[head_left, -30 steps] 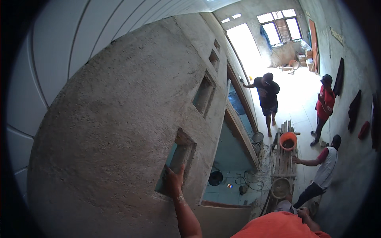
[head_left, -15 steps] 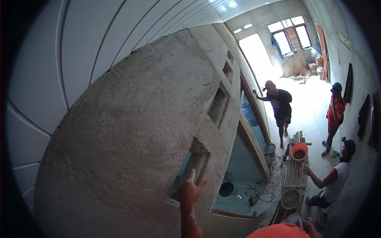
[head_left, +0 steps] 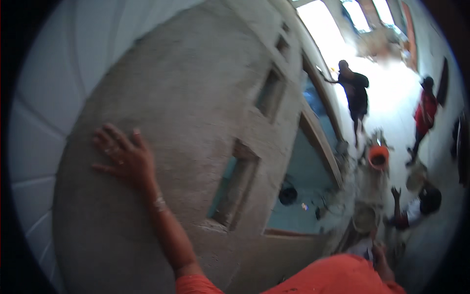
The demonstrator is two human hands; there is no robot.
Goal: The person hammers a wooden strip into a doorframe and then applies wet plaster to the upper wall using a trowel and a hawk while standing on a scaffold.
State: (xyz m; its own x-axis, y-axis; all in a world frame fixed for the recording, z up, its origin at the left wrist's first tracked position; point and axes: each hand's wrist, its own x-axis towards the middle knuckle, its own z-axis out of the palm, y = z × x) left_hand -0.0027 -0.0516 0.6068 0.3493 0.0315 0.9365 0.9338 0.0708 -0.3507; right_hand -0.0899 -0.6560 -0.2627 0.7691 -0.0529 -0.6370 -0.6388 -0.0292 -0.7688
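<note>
My left hand (head_left: 122,158) lies flat with fingers spread on a rough grey plastered wall (head_left: 196,88), left of a narrow rectangular opening (head_left: 234,186) in that wall. It holds nothing. An orange sleeve (head_left: 338,277) fills the lower edge. My right hand (head_left: 379,256) shows only as a blurred shape at the lower right, beyond the sleeve; whether it holds anything is unclear.
Two more small openings (head_left: 270,93) sit higher along the wall, and a wide doorway (head_left: 313,161) opens below them. Far below, a person in dark clothes (head_left: 355,93), one in red (head_left: 425,110) and a crouching one (head_left: 416,208) stand near an orange bucket (head_left: 378,157).
My left hand left the edge of the narrow opening and moved left and up onto the bare plaster. The view swung nearer the wall.
</note>
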